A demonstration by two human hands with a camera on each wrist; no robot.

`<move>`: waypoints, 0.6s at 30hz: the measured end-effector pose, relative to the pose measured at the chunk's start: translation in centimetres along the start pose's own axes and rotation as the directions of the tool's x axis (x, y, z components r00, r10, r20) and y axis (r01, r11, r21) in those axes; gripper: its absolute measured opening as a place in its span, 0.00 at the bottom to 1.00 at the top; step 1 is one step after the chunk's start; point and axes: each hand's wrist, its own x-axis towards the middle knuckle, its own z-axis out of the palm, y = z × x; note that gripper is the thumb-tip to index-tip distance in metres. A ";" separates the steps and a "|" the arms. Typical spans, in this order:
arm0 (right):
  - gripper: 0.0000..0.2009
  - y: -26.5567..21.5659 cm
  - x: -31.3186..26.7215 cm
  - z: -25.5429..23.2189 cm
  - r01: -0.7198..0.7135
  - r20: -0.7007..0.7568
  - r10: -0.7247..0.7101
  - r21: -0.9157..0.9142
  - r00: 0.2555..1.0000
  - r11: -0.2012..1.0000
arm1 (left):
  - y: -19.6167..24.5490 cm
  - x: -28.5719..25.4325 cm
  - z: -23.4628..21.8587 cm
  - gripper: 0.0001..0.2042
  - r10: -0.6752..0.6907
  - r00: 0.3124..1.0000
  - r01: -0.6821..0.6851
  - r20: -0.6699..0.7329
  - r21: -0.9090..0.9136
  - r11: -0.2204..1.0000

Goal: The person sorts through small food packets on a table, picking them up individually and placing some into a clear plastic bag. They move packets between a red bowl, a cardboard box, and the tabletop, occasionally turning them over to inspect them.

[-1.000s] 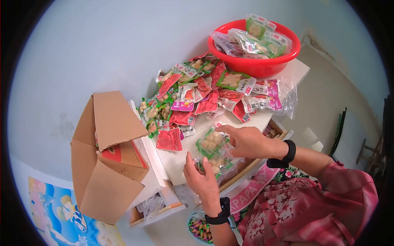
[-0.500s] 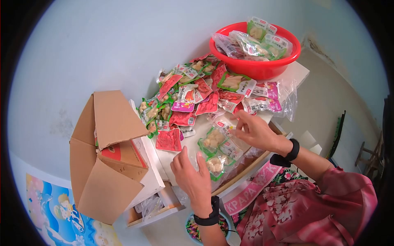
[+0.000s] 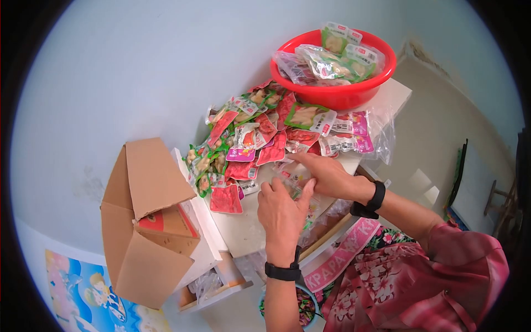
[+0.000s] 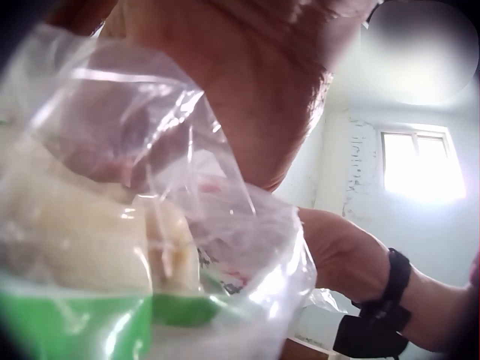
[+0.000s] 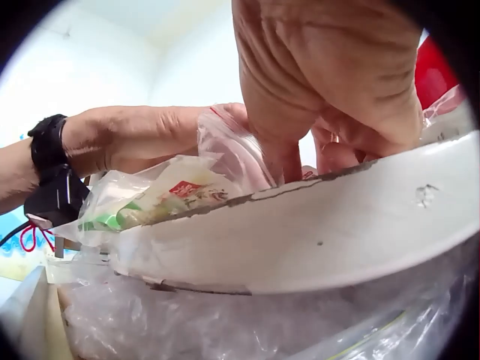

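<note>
A clear zip bag with pale food packets edged in green lies near the table's front edge, below both hands. My left hand pinches the bag's upper edge with thumb and fingers; in the right wrist view that edge stands up in a fold. Bent over the bag's far end, my right hand has its thumb and fingertips close together on the plastic. The hands cover most of the bag in the head view. Just beyond them lies a heap of red, green and purple food packets.
A red basin full of bagged packets stands at the table's back right. An opened cardboard box is on the left. Below the table's front edge, an open drawer holds clear plastic. A light blue tub sits lower down.
Half a second ago both hands were apart above the bag, fingers loose. The left hand has moved right and up, the right hand left, and they now meet at the bag's edge.
</note>
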 end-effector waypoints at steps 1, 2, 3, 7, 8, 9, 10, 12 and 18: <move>0.36 0.2 0.3 0.0 0.027 0.022 -0.028 0.027 0.999 0.999 | -0.2 0.2 0.2 0.34 -0.003 1.000 0.003 -0.014 0.011 1.000; 0.37 0.4 0.7 0.1 0.054 0.045 -0.056 0.056 0.997 0.997 | -0.3 0.4 0.3 0.34 -0.006 1.000 0.007 -0.027 0.022 1.000; 0.38 0.2 1.0 -0.1 0.080 0.066 -0.086 0.085 0.994 0.993 | -0.4 0.6 0.4 0.32 -0.041 0.999 0.041 0.013 0.026 0.999; 0.42 -0.7 1.7 -1.1 -0.075 0.236 0.016 0.245 0.972 0.967 | -1.4 1.3 0.9 0.24 -0.128 0.986 0.119 0.110 0.087 0.989; 0.43 -0.5 1.6 -1.0 -0.119 0.262 0.046 0.270 0.964 0.956 | -1.7 1.2 1.0 0.21 -0.133 0.983 0.120 0.123 0.110 0.987; 0.44 -0.4 1.6 -1.0 -0.165 0.288 0.077 0.294 0.954 0.942 | -1.9 1.1 0.7 0.18 -0.121 0.985 0.114 0.125 0.062 0.992; 0.43 -0.3 1.4 -1.3 -0.228 0.307 0.107 0.395 0.946 0.890 | -2.2 0.9 0.5 0.16 -0.109 0.986 0.108 0.129 0.014 0.994; 0.40 -0.3 1.1 -1.7 -0.347 0.358 0.153 0.576 0.921 0.740 | -2.5 0.1 0.1 0.11 -0.127 0.984 0.140 0.124 -0.097 0.985; 0.21 -0.6 0.0 0.7 -0.230 0.226 0.093 0.713 0.970 0.662 | -2.0 -0.9 -1.2 0.07 -0.222 0.975 0.201 -0.017 -0.369 0.908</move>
